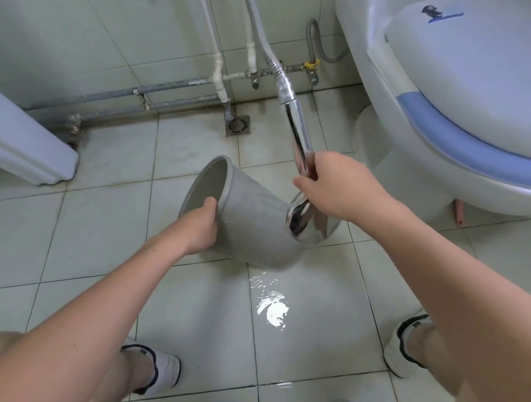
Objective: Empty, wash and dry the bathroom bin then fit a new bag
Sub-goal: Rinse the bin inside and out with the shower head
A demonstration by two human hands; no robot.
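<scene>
Left hand (202, 224) grips grey bin (249, 218) rim, tilted mouth away over wet floor; right hand (334, 181) holds chrome shower head (307, 219) at base, probably rinsing outside so water drains.

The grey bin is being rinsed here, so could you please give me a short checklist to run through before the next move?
1. Left hand grips the bin at its rim: ok.
2. Right hand holds the shower head by its handle: ok.
3. Shower head held at the bin's base: ok.
4. Bin empty of rubbish: what shows of the inside is bare; the rest cannot tell.
5. Water running: cannot tell.
6. Floor underfoot dry: not ok, a puddle lies between the shoes; the floor drain sits further off by the wall.
</scene>
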